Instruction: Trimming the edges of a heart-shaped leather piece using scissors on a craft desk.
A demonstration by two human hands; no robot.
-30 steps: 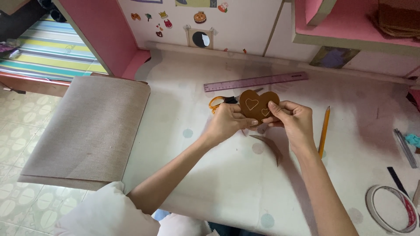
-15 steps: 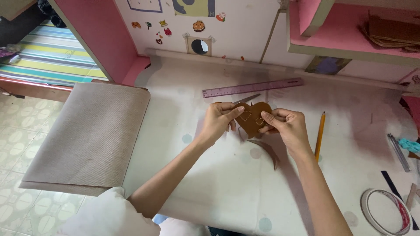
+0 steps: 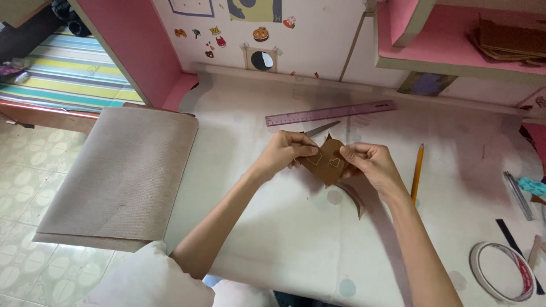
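My left hand [image 3: 287, 151] and my right hand [image 3: 367, 163] together hold a small brown heart-shaped cardboard piece [image 3: 326, 162] with two little hearts drawn on it, lifted just above the white desk [image 3: 284, 239]. Each hand pinches one side of the piece. A pair of scissors [image 3: 320, 129] lies on the desk right behind my left hand, mostly hidden by it. A brown curved offcut [image 3: 354, 198] lies below my right hand.
A purple ruler [image 3: 330, 112] lies beyond the hands. A yellow pencil [image 3: 418, 171] sits to the right. A roll of tape [image 3: 501, 270] is at the lower right. A large grey-brown board [image 3: 122, 173] overhangs the desk's left edge. Pink shelves [image 3: 455, 51] stand behind.
The brown heart piece has been turned in my hands, its point now toward me. The scissors are out of my left hand and lie behind it.
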